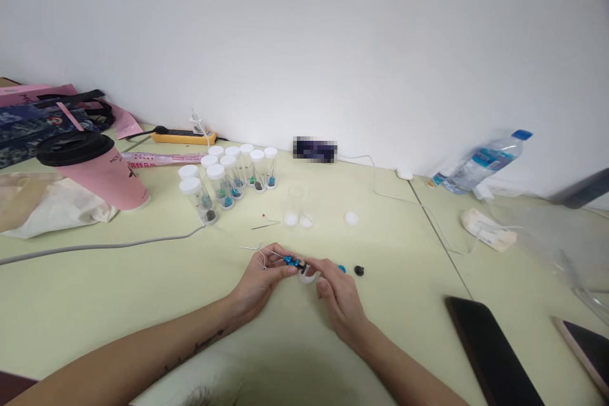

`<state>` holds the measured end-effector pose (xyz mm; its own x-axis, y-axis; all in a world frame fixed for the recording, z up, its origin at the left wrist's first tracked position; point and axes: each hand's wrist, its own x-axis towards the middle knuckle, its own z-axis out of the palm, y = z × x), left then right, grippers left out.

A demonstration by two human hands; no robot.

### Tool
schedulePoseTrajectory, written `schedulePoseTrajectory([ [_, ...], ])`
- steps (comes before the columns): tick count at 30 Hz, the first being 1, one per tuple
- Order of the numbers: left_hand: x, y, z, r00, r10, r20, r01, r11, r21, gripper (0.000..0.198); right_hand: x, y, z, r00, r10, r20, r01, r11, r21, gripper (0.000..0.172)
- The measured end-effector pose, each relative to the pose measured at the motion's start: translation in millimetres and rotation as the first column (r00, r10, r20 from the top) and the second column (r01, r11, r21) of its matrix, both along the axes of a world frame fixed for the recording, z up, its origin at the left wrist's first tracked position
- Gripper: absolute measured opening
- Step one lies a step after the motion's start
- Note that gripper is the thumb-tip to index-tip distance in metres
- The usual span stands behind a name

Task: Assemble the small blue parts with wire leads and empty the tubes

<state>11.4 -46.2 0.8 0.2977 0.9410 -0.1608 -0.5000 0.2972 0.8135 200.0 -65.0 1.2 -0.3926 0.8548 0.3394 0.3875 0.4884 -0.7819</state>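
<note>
Two hands meeting over threaded beads at mid-tabletop.
Left hand [259,279] pinches a thin wire [273,254] carrying blue beads [291,261]; right hand [340,301] closes its fingertips on the beaded end, seemingly above a small white cap [308,277], though the view is too small to confirm. Fingertip grips suit such tiny parts. Loose beads [359,271] and capped vials [228,177] lie within reach on the tabletop [143,304].

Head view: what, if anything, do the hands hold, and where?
A thin wire, gripped either side of its blue beads by left hand and right hand.
</note>
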Motion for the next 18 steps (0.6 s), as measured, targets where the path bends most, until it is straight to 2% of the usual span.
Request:
schedulePoseTrajectory([
  [18, 0.1, -0.8, 2.4, 1.0, 0.01, 0.001, -0.01, 1.0, -0.008, 0.019, 0.3, 0.2, 1.9, 1.0, -0.016, 0.024, 0.016, 1.0, 0.027, 0.037],
])
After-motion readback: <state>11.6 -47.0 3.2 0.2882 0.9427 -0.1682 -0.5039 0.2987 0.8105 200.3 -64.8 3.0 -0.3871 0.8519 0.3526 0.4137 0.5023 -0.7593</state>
